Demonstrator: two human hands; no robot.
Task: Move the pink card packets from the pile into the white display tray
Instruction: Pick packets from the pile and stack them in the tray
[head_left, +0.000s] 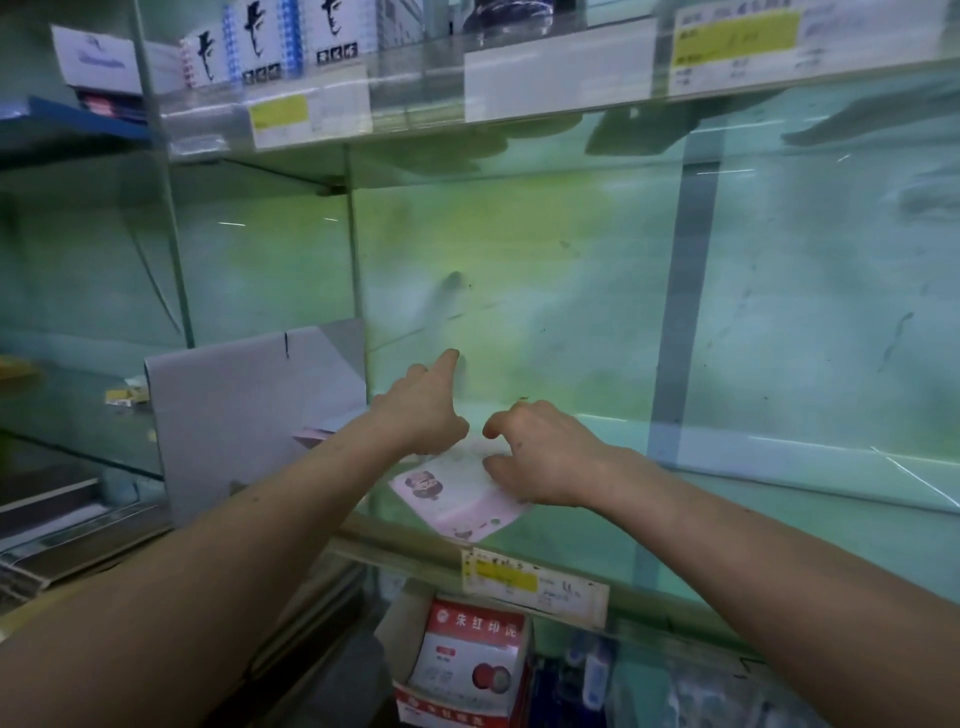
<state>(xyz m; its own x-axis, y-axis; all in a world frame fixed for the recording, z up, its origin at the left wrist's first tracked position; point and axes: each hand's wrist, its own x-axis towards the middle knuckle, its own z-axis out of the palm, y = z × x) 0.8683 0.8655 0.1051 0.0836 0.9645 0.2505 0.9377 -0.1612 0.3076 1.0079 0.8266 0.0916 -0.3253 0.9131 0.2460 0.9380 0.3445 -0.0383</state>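
Head view showed me the pink card packets (452, 499) piled on the glass shelf (727, 499) close to its front edge, just right of the white display tray (249, 400), which stood open towards them. A pink corner lay at the tray's mouth, so I judged a packet or two were already in it and most were not.

My right hand (545, 454) sat on the pile's far end, its fingers (501, 418) curled over the top packets and the thumb against them, grasping them. I judged that grip was meant to peel a few off the pile.

My left hand (421, 415) hovered beside it, nearer the tray, index stretched out and the others folded. Whether it held anything I could not tell. It seemed placed to take the packets across.
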